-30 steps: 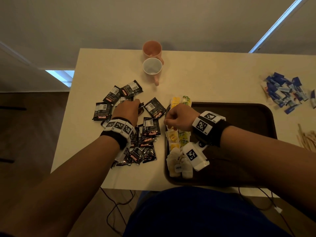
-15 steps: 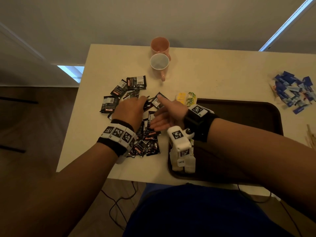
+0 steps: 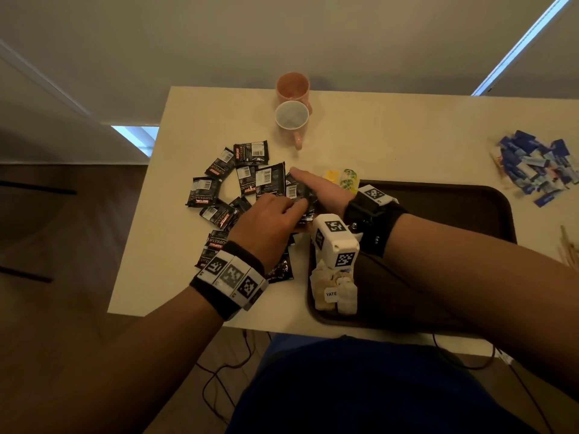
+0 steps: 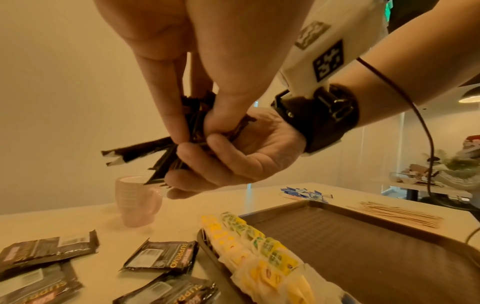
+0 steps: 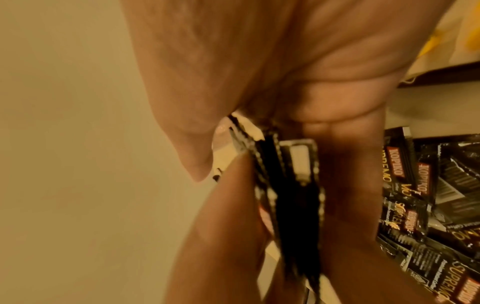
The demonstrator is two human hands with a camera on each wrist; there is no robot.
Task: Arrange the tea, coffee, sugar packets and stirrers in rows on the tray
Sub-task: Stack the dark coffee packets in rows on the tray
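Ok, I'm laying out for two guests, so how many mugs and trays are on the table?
Mugs: 2
Tray: 1
Total: 3

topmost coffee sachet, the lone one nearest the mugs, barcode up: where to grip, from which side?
That coffee sachet lies flat on the table, so probably pinch its far short edge, coming from above on the mug side. That edge has bare table around it; the near edge meets other sachets. Both hands are holding a bundle of sachets.
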